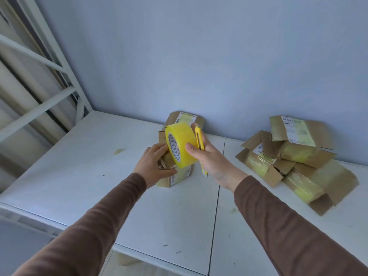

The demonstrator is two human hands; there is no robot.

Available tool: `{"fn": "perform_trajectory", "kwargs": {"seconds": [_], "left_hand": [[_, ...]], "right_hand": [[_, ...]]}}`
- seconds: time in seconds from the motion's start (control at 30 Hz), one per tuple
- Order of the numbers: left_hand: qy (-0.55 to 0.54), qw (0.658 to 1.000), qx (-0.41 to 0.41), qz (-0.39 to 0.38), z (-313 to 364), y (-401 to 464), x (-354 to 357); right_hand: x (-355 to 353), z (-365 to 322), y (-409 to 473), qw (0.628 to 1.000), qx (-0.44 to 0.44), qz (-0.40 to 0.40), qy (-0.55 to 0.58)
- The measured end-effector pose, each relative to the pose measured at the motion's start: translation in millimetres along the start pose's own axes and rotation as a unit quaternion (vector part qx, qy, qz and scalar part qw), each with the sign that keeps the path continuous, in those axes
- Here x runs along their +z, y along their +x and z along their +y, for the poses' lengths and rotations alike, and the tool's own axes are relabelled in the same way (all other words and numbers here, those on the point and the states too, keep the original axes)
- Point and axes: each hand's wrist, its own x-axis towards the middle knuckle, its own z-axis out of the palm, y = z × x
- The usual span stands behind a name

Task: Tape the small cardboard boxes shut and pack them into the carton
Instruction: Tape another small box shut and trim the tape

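Observation:
A small cardboard box (180, 177) stands on the white table (79, 166) near the middle, partly hidden by my hands. My left hand (154, 165) grips its left side and top flaps. Just above the box, my right hand (211, 162) holds a yellow tape roll (182, 144) between thumb and fingers, together with a yellow utility knife (199, 141) held against the palm. Another small box (185, 118) stands behind, against the wall.
A pile of several small boxes (294, 156), some wrapped in yellowish tape and some with open flaps, lies at the right by the blue wall. A white metal rack frame (49, 62) rises at the left. Tape scraps (118, 151) dot the table.

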Motion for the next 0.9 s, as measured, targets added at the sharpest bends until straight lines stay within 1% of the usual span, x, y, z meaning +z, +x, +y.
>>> {"fn": "perform_trajectory", "kwargs": {"seconds": [0.07, 0.13, 0.2, 0.27, 0.33, 0.43, 0.5, 0.57, 0.67, 0.77, 0.8, 0.87, 0.9], "left_hand": [[-0.007, 1.0, 0.003, -0.009, -0.5, 1.9, -1.1], [-0.028, 1.0, 0.003, -0.013, -2.0, 3.6, -3.4], [-0.052, 0.998, 0.0, -0.02, -3.2, 4.8, -4.7], [-0.046, 0.998, 0.002, -0.033, -2.9, 5.6, -5.7], [-0.053, 0.998, -0.002, -0.037, -4.5, 7.2, -6.6], [-0.123, 0.991, -0.027, -0.037, -10.4, 13.4, -9.0], [-0.158, 0.985, -0.055, -0.04, -10.1, 18.4, -11.8], [-0.2, 0.975, -0.093, -0.032, -5.8, 25.8, -16.4], [-0.27, 0.948, -0.164, -0.046, -1.5, 35.0, -26.2], [-0.312, 0.906, -0.276, -0.08, -13.7, 32.0, -22.2], [-0.316, 0.893, -0.306, -0.099, -19.7, 27.3, -18.9], [-0.298, 0.888, -0.331, -0.113, -35.1, 22.8, -14.5], [-0.272, 0.903, -0.316, -0.1, -42.2, 22.9, -14.9]], "right_hand": [[0.6, -0.4, -0.6, 1.0, -0.003, -0.015, -0.011], [2.8, -0.9, -0.2, 1.0, -0.003, -0.012, -0.005], [5.9, 0.5, -0.2, 1.0, -0.014, -0.002, -0.007], [8.2, 1.1, -5.2, 0.999, -0.034, 0.013, -0.014], [10.4, 2.9, -19.0, 0.999, -0.034, 0.041, -0.007], [11.8, 41.4, -57.7, 0.998, -0.014, 0.059, -0.012], [14.3, 71.7, -72.9, 0.998, 0.025, 0.044, -0.029], [14.0, 83.8, -73.0, 0.996, 0.078, 0.037, -0.005], [7.6, 61.5, -64.4, 0.996, 0.078, 0.024, 0.031], [-2.2, 47.0, -57.1, 0.993, 0.071, -0.011, 0.093], [-3.6, 44.8, -55.7, 0.991, 0.085, -0.018, 0.103], [-2.2, 45.0, -52.8, 0.989, 0.105, -0.016, 0.105], [0.3, 44.3, -52.1, 0.991, 0.094, -0.02, 0.088]]}}
